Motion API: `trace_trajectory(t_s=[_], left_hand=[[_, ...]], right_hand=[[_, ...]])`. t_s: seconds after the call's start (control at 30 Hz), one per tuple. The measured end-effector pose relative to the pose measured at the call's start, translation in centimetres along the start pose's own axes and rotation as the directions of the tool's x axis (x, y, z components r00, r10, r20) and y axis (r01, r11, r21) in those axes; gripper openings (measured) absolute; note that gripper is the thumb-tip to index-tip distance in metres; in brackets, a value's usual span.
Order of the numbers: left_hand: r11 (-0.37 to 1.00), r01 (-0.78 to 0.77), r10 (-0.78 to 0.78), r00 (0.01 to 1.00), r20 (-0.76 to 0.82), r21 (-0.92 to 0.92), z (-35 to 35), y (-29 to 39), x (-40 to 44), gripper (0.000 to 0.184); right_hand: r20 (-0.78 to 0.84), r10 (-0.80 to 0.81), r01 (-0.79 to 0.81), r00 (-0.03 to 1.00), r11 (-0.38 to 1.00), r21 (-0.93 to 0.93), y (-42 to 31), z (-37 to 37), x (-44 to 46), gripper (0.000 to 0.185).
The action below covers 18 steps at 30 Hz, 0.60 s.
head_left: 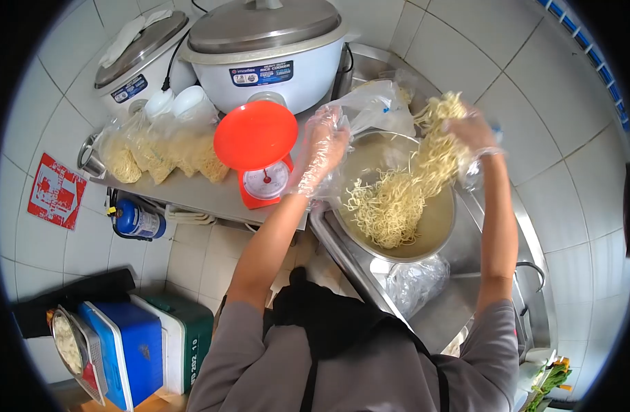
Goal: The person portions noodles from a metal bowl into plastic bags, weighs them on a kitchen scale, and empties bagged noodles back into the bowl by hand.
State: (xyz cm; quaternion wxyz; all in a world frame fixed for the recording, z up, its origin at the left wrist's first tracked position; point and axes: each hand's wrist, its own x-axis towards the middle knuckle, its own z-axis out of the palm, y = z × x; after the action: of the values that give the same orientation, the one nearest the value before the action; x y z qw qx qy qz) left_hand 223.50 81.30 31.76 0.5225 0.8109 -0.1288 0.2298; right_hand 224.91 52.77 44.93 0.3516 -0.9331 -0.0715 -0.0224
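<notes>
My right hand (471, 132), in a clear plastic glove, is closed on a bunch of yellow noodles (440, 165) and lifts it at the right side of a large round metal bowl (447, 237). The bunch trails down towards a loose heap of noodles (389, 213) in the bowl. At the bowl's upper left, my left hand (325, 147), gloved too, grips a clear plastic bag (378, 106) that spreads to the right. My left fingers are partly hidden by the loose plastic. The orange kitchen scale (256, 137), its pan bare, stands just left of that hand.
Several bags of noodles (157, 154) line the counter to the left. Behind stands a large rice cooker (263, 62), with another cooker (140, 62) beside it. The bowl rests over a steel sink (442, 316) holding crumpled plastic (419, 281). Coolers (126, 350) stand lower left.
</notes>
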Motion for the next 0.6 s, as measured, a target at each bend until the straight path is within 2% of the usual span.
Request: trace_trajectory(t_s=[0.03,0.1,0.17,0.2,0.3,0.33,0.37,0.43,0.47,0.5,0.57,0.6], left_hand=[[0.998,-0.01,0.011,1.0,-0.009,0.055,0.1,0.4,0.1,0.042],[0.986,-0.029,0.033,0.999,-0.025,0.164,0.1,1.6,0.1,0.042],[0.995,-0.011,0.012,1.0,-0.012,0.102,-0.1,2.3,0.6,0.043],[0.997,0.0,0.001,1.0,-0.006,0.072,-0.2,2.5,0.8,0.043],[0.991,0.023,-0.025,1.0,0.01,0.13,-0.1,3.2,1.1,0.044],[0.989,0.042,-0.046,0.999,0.02,0.145,-0.1,3.6,1.2,0.045],[0.986,0.038,-0.041,0.999,0.014,0.164,0.1,3.6,1.2,0.044],[0.978,0.031,-0.032,0.999,0.0,0.208,0.6,3.2,0.9,0.044],[0.981,0.036,-0.04,0.999,0.017,0.19,0.8,2.7,0.8,0.044],[0.984,0.04,-0.046,0.998,0.032,0.171,1.0,2.1,0.7,0.044],[0.987,0.055,-0.066,0.996,0.066,0.149,1.1,2.1,0.8,0.044],[0.987,0.067,-0.08,0.993,0.084,0.148,1.1,2.4,0.8,0.044]], right_hand=[[-0.079,0.012,-0.006,0.997,0.998,0.066,0.1,-1.0,0.4,0.067],[-0.109,-0.045,0.064,0.993,0.981,0.181,-1.6,-2.8,0.0,0.068],[-0.178,-0.113,0.165,0.977,0.935,0.313,-2.0,-3.0,-0.4,0.067],[-0.187,-0.064,0.11,0.98,0.963,0.247,-1.3,-2.7,-0.4,0.067],[-0.193,0.042,-0.029,0.98,0.997,0.068,2.3,0.8,-0.3,0.061],[-0.087,0.058,-0.068,0.995,0.991,-0.116,2.6,2.0,-0.6,0.059],[-0.001,0.061,-0.06,0.998,0.983,-0.171,3.9,3.9,-0.8,0.05],[0.214,-0.063,0.099,0.975,0.982,-0.163,2.6,6.5,-3.6,0.043],[0.401,-0.106,0.174,0.91,0.975,-0.138,6.4,8.7,-3.6,0.061],[0.462,-0.162,0.264,0.872,0.95,-0.167,9.8,11.4,-4.1,0.059],[0.291,-0.335,0.434,0.896,0.797,-0.42,14.8,16.5,-6.9,0.055],[0.18,-0.41,0.44,0.894,0.731,-0.522,15.9,18.2,-7.8,0.053]])
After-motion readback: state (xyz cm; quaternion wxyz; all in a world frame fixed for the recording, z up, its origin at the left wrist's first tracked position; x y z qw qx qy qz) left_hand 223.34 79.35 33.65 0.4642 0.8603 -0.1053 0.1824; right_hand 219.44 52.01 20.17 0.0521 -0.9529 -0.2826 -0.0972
